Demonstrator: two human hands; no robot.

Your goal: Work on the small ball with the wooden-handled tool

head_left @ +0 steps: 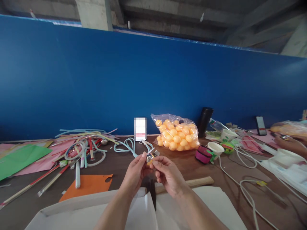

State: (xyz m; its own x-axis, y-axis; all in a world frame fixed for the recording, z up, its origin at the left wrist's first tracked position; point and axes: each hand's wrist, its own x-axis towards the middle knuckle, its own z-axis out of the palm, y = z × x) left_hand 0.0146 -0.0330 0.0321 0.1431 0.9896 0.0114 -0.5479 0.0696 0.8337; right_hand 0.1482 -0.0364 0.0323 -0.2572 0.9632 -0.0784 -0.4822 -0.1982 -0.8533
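Note:
Both hands meet over the near middle of the table around a small shiny silver ball. My left hand pinches the ball from the left, thumb on top. From the right, my right hand closes its thumb and forefinger at the ball's edge, where a thin yellowish strip shows; the fingertips partly hide it. Beneath the hands lie white sheets and a wooden handle. Just beyond them is a looped pale blue cord, with a phone propped upright against the blue wall.
A clear bag of orange balls stands behind my right hand, near a black bottle, a pink pouch and a paper cup. Straws, cords and coloured paper cover the left. White cables and another person's hand are at right.

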